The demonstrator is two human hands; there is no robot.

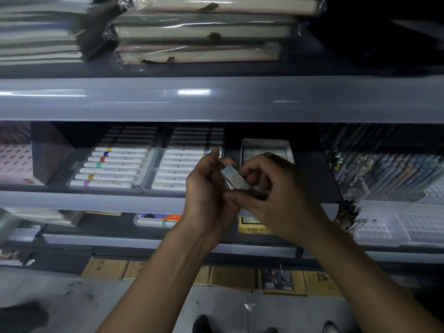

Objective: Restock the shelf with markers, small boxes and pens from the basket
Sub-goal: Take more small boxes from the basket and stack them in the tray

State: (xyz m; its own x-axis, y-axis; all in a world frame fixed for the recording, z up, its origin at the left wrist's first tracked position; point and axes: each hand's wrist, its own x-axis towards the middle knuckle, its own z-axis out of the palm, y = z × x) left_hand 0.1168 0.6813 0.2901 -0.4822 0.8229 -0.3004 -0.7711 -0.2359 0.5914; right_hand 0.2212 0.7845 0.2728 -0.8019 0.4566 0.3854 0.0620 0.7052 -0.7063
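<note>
Both hands meet in front of the middle shelf (96,200). My left hand (206,188) and my right hand (271,186) together pinch a small pale box (234,177), tilted between the fingertips. Behind them, on the shelf, stands an open grey box (266,145) holding similar small packs. To its left lie two clear trays of white markers with coloured bands (113,167) (177,167). Packs of pens (389,169) fill the shelf's right end. The basket is out of view.
Wrapped notebooks (199,32) are stacked on the upper shelf. A pink box (16,162) stands at the far left of the middle shelf. Lower shelves hold flat packs, and cardboard boxes (230,277) line the floor near my shoes.
</note>
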